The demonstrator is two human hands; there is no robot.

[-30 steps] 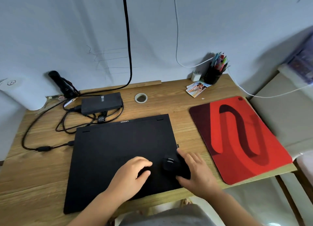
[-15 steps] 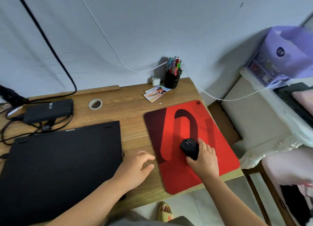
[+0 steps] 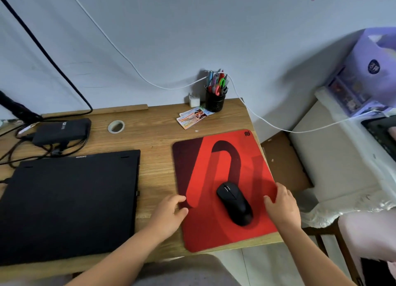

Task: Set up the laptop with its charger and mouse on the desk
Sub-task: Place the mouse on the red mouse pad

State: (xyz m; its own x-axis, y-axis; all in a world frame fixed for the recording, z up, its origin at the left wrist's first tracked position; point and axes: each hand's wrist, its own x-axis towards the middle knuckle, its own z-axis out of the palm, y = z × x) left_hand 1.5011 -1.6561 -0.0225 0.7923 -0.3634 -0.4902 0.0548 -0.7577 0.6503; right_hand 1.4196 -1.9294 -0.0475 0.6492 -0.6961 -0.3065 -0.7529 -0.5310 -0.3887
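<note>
- Mouse (image 3: pixel 234 202): black, lay on the red mouse pad (image 3: pixel 216 232) at the tabletop's (image 3: pixel 156 135) right end; long axis ran from far-left to near-right.
- Right hand (image 3: pixel 281 206): just right of the mouse, apart from it; fingers (image 3: pixel 270 200) loose, grasping nothing. Nearer hand for any further nudge.
- Left hand (image 3: pixel 169 210): at the pad's left edge; fingers relaxed and empty.
- Laptop (image 3: pixel 68 202): lid closed, well left of the mouse.
- Charger (image 3: pixel 61 131): brick beyond the laptop, cables loose.
</note>
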